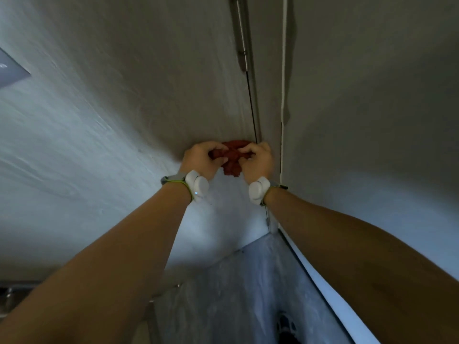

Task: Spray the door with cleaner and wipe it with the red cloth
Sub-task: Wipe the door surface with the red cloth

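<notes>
Nearest to you: both forearms reach forward and up, each wrist carrying a white band-mounted device (197,186). Below them lies a pale floor (223,301), and something dark sits at the bottom edge, too blurred to name.

Next out: your left hand (202,157) and right hand (257,158) meet at centre frame. Both are curled closed, fingers pinching the red cloth (232,157), which sits bunched between them with a fold hanging below. You hold it against, or just off, the door (149,95); contact cannot be confirmed from this angle.

Farther: the door's pale face runs up and left. Its edge, a dark vertical seam (252,108), lies just right of the cloth, with a metal strip (242,33) higher up. Beyond the seam stands the adjoining wall (372,95).

Progress, as judgement: no spray bottle is in view, and both hands are on the cloth, so spraying is probably done. Faint streaks on the left of the door may be wetness or only light. The cloth looks to be getting regathered, so you are within the wiping stage. How much of the door is left to wipe cannot be read.
</notes>
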Action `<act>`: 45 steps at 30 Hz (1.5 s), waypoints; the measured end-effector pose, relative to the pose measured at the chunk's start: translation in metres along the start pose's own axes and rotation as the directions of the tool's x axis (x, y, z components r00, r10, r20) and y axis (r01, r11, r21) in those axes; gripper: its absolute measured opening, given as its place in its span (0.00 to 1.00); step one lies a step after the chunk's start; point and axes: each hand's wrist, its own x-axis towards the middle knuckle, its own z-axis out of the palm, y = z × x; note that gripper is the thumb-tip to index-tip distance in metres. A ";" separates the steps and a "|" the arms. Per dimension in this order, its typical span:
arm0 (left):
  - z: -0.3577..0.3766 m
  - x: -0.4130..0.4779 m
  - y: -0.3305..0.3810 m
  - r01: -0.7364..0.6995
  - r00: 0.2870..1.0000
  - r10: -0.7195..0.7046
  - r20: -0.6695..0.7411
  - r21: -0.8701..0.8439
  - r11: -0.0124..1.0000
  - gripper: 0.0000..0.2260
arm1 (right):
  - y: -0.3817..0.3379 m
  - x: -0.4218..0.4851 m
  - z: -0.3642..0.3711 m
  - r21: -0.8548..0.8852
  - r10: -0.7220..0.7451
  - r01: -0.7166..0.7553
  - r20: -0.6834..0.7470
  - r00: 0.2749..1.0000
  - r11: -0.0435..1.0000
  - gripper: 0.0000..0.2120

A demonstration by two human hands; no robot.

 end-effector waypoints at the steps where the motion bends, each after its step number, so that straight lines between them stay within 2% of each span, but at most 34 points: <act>1: 0.008 -0.001 -0.014 0.005 1.000 -0.005 -0.015 -0.024 1.000 0.10 | 0.012 -0.001 0.005 -0.005 -0.010 0.010 0.009 1.000 1.000 0.16; 4: 0.016 -0.010 -0.029 -0.031 0.998 0.026 -0.063 -0.070 0.997 0.12 | 0.020 -0.006 0.006 0.008 -0.037 0.037 0.000 0.999 0.999 0.17; 7: 0.029 -0.017 -0.058 -0.017 0.995 0.007 -0.099 -0.107 0.994 0.13 | 0.037 -0.012 0.016 -0.031 -0.024 0.025 0.030 0.999 0.999 0.13; 12: 0.047 -0.032 -0.107 0.007 0.986 -0.038 -0.160 -0.191 0.981 0.16 | 0.063 -0.020 0.027 -0.110 -0.009 0.024 0.134 0.991 0.994 0.08; 17: 0.065 -0.044 -0.150 0.069 0.972 -0.130 -0.195 -0.295 0.953 0.14 | 0.079 -0.033 0.041 -0.134 0.108 -0.079 0.219 0.970 0.988 0.09; 22: 0.084 -0.054 -0.183 0.131 0.944 -0.232 -0.235 -0.381 0.915 0.12 | 0.100 -0.043 0.056 -0.112 0.249 -0.228 0.239 0.939 0.967 0.20; 28: 0.109 -0.061 -0.210 0.150 0.920 -0.284 -0.271 -0.425 0.893 0.10 | 0.128 -0.051 0.069 -0.111 0.357 -0.340 0.260 0.897 0.934 0.10; 33: 0.132 -0.065 -0.238 0.226 0.883 -0.390 -0.262 -0.489 0.842 0.10 | 0.156 -0.062 0.080 -0.113 0.406 -0.390 0.265 0.875 0.914 0.15; 39: 0.162 -0.066 -0.271 0.293 0.842 -0.493 -0.219 -0.582 0.758 0.08 | 0.198 -0.071 0.096 -0.186 0.461 -0.425 0.264 0.847 0.886 0.14; 42: 0.173 -0.064 -0.286 0.337 0.838 -0.523 -0.158 -0.605 0.722 0.13 | 0.214 -0.074 0.100 -0.192 0.542 -0.507 0.280 0.793 0.840 0.14; 45: 0.180 -0.064 -0.296 0.376 0.847 -0.526 -0.073 -0.617 0.691 0.16 | 0.215 -0.077 0.101 -0.061 0.665 -0.692 0.350 0.660 0.719 0.10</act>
